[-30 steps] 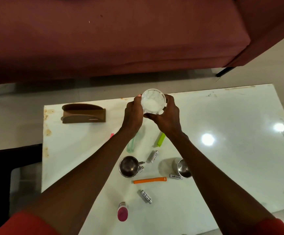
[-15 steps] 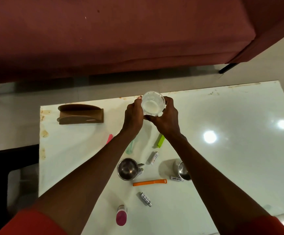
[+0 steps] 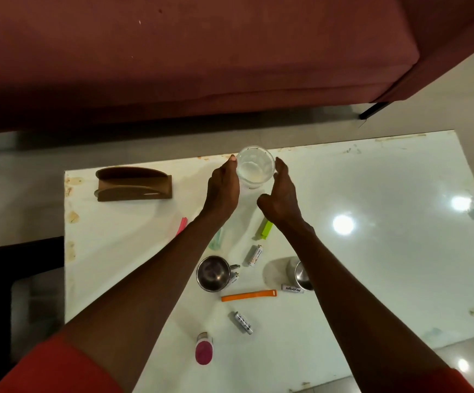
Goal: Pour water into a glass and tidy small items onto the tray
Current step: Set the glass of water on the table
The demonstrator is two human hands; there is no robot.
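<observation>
A clear glass (image 3: 255, 168) with a whitish bottom stands near the far edge of the white table (image 3: 386, 265). My left hand (image 3: 223, 188) holds the glass on its left side, thumb tip at the rim. My right hand (image 3: 281, 194) is just right of the glass, fingers straight and thumb spread, holding nothing. Small items lie nearer to me: three batteries (image 3: 255, 255) (image 3: 243, 322) (image 3: 292, 288), an orange strap (image 3: 248, 295), a green clip (image 3: 265, 229), a pink stick (image 3: 182, 225) and a pink-capped tube (image 3: 204, 348).
Two steel cups (image 3: 212, 273) (image 3: 301, 275) stand among the small items, the right one partly under my forearm. A brown wooden holder (image 3: 134, 184) sits at the table's far left. A maroon sofa (image 3: 202, 52) runs beyond the far edge.
The glass has come down onto the table near the far edge. My right hand has let go of it and opened; my left hand stays against it.
</observation>
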